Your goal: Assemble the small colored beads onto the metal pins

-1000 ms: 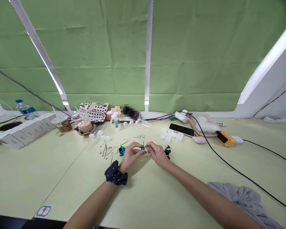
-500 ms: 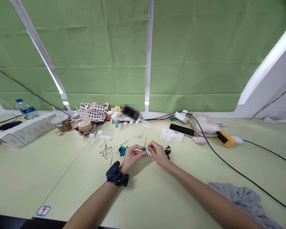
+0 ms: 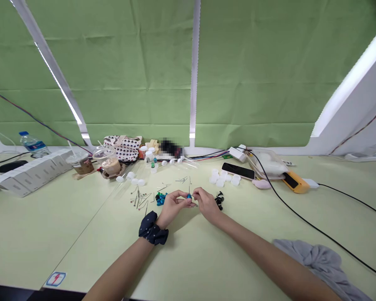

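My left hand [image 3: 174,203] pinches a small shiny blue part [image 3: 189,196] between thumb and fingertips. A thin metal rod [image 3: 189,183] stands upright out of that part. Right against it, the fingers of my right hand [image 3: 207,205] are pinched together; whatever they grip is too small to make out. Left of my hands lies a little pile of blue, green and black parts [image 3: 161,199]. Several thin metal pins and bent rods [image 3: 140,199] are scattered beyond that pile. Close to my right hand sit several black knob-like parts [image 3: 219,200].
White round caps [image 3: 224,178] and a phone [image 3: 238,170] lie behind my right hand. Iced drink cups [image 3: 110,164] and white boxes [image 3: 34,171] stand at left. A yellow device [image 3: 295,182] and a black cable [image 3: 291,205] are on the right, near grey cloth [image 3: 313,259].
My right fingertips have shifted slightly around the blue part, which stays in my left hand. The whole view has moved a little; the things on the table lie as before.
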